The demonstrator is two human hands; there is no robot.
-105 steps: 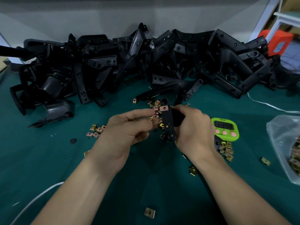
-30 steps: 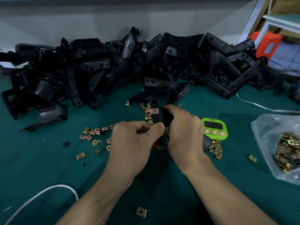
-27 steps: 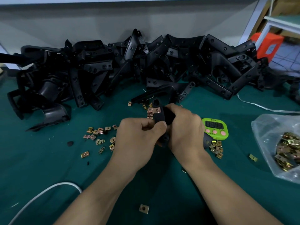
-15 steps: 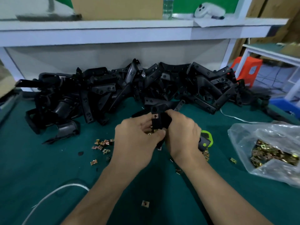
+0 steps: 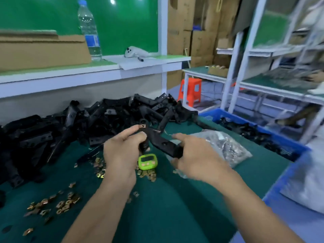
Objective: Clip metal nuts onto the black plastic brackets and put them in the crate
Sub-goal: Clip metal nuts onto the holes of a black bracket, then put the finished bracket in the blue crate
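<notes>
Bracket pile [image 5: 105, 123] lying along rear of counter [image 5: 166, 213]; loose nuts [image 5: 52, 206] lying front-left; timer [image 5: 147, 161] sitting ctr, bag [image 5: 228, 148] lying to its right; crate [image 5: 287, 143] standing off counter's right edge; bottle [image 5: 89, 30] standing on shelf [image 5: 52, 79] behind.

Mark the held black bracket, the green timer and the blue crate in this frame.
black bracket [image 5: 164, 143]: head view, flat arm beside its screw hole.
green timer [image 5: 147, 162]: head view, middle of its front face.
blue crate [image 5: 284, 140]: head view, on its far rim.
</notes>
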